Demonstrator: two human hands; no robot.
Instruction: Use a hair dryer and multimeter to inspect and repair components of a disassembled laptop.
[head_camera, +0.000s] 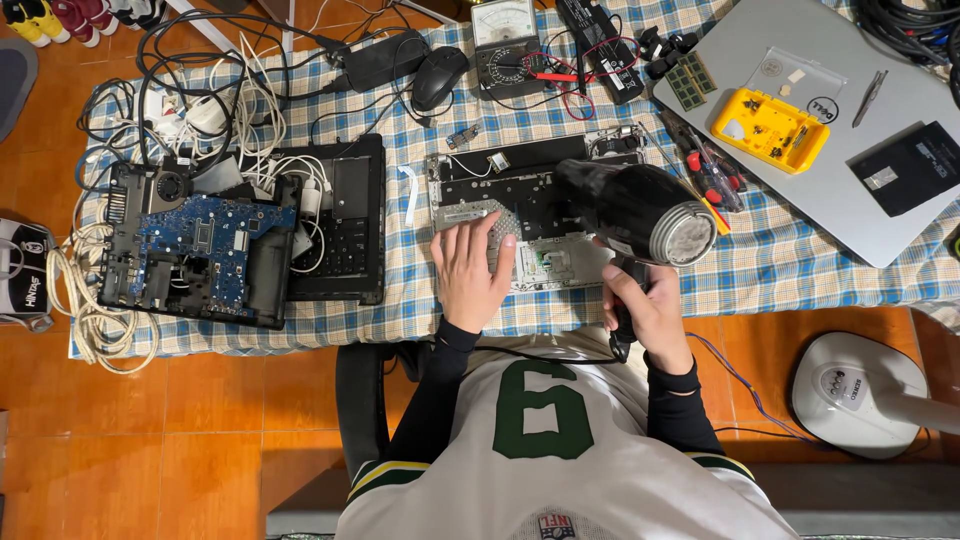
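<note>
here the laptop palmrest panel (530, 215) lies near the middle of the checked cloth (800, 270), close to its near edge, inner side up. the left hand (470, 270) rests flat on the panel's left part, fingers spread and pressing down. the right hand (650, 310) is wrapped tight around the grip of a black heat gun (635, 210), whose barrel hangs just above the panel's right half, its nozzle turned toward the right and up at the camera.

the risk, as i judge it, is heat: air kept long on one spot could warp the plastic or scorch the thin cables on it, and the left fingers sit near the barrel, so a drift leftward could burn them.

outward, a yellow parts tray (770, 128) sits on a closed grey laptop (800, 120) at the cloth's far right corner, holding small pieces too tiny to name. screwdrivers (710, 165) lie between tray and panel. a multimeter (510, 45) stands at the far edge. on the left side, an opened laptop base (200, 245) holds a blue circuit board (205, 240) under tangled white cables (240, 110).
</note>
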